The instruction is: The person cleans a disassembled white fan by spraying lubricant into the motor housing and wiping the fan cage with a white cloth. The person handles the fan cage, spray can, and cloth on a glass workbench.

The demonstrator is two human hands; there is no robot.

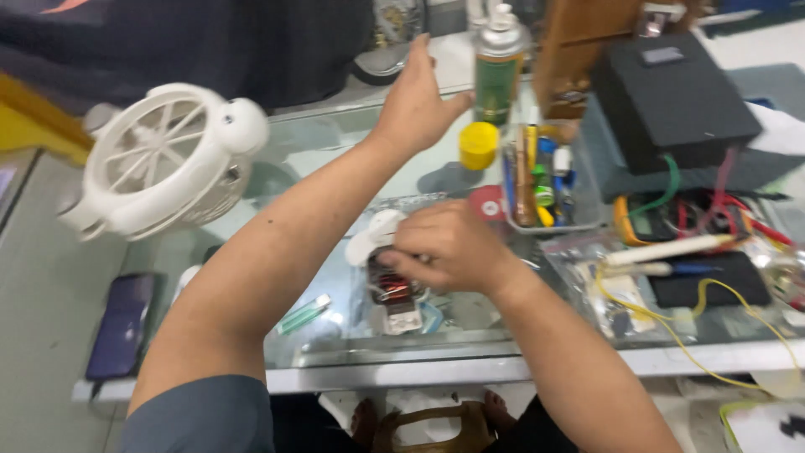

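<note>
My left hand [417,99] reaches far across the glass table [352,151], fingers apart, right beside a green spray can [498,71] with a silver top; its thumb is at the can's side, not clearly gripping. My right hand [449,247] is closed over a small fan motor [394,292] with copper windings and a white blade part [373,235], holding it on the glass in front of me.
A white fan housing [163,159] stands at the left. A yellow cap [478,144] sits by the can. A clear tray of tools [541,180], a black box [671,96], coloured wires [704,214], a dark phone [122,325] and a small tube [303,315] crowd the glass.
</note>
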